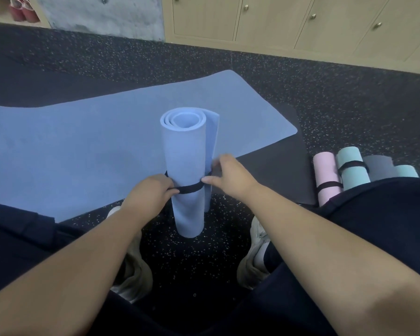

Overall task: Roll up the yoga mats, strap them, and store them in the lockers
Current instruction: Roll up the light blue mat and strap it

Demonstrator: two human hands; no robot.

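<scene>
At the centre of the frame a blue roll stands upright on the speckled floor, between the person's shoes. A black strap circles its lower half. The left hand pinches the strap at the roll's left side; the right hand pinches it at the right side (fingertips hidden behind the roll). A flat blue mat lies behind. Strapped rolls lie at right; lockers line the top.
</scene>
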